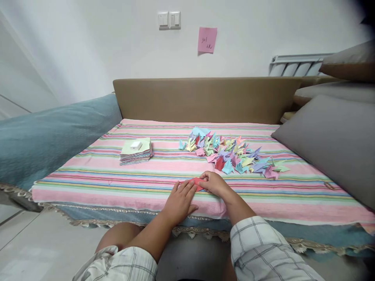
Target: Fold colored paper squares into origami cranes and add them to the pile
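A small folded piece of red paper (199, 184) lies on the striped cloth near the front edge of the seat. My left hand (179, 203) rests flat over its left part, fingers stretched out and covering much of it. At the paper's right end, my right hand (215, 183) has its thumb and fingers closed on the edge. Just beyond my hands spreads a pile of folded paper cranes (225, 154) in many colours. To the left stands a stack of square paper sheets (136, 158), with a small white box-shaped object (136, 145) on top.
The striped cloth (96, 168) covers the seat of a sofa. Grey cushions (331, 140) lean at the right, and a blue-covered armrest (58, 128) bounds the left. A brown backrest (205, 99) runs along the wall. A pink note (207, 40) hangs above it.
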Tool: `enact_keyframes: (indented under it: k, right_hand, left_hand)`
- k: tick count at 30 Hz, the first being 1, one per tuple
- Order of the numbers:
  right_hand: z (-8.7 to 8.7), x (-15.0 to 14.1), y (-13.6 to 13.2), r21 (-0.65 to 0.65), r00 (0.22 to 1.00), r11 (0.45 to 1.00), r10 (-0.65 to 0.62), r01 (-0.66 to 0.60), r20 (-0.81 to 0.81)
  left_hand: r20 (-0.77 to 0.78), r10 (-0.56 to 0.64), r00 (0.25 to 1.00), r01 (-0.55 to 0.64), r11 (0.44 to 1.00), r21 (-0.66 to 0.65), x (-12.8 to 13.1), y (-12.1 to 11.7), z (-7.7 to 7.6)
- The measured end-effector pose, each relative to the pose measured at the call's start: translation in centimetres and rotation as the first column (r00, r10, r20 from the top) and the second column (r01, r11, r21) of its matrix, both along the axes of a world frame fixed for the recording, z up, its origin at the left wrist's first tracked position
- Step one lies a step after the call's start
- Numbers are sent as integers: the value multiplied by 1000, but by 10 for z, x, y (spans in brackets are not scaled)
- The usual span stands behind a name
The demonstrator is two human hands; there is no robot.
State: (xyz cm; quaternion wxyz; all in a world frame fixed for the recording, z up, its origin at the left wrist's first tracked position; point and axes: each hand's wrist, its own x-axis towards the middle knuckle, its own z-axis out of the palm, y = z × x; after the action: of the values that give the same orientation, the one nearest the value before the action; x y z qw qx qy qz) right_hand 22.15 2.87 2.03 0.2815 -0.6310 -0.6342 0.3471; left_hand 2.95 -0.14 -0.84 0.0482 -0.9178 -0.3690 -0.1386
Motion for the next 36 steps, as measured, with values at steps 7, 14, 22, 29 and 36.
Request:
enact_keyframes:
  k: [7, 14, 22, 29, 36]
  right_hand:
    - [2, 2, -22, 582, 944, 802, -78, -133, 322]
    - [-21, 1, -25, 544, 937, 789, 112, -286, 331]
    - [-21, 5, -23, 543, 954, 801, 114, -253, 276]
    - [-18, 3, -24, 524, 974, 830, 92, -191, 209]
    - [-23, -3, -18, 513, 985, 852, 16, -103, 171]
  left_hand:
    - [37, -4, 999, 6, 999, -44, 1, -1, 9]
    - [198, 23, 980, 5, 990, -138, 4, 10, 22]
    - [291, 66, 954, -33, 993, -116, 11, 25, 20]
    - [366, 94, 926, -31, 984, -174, 9, 37, 18]
    - [375, 170, 911, -114, 979, -167, 13, 38, 16]
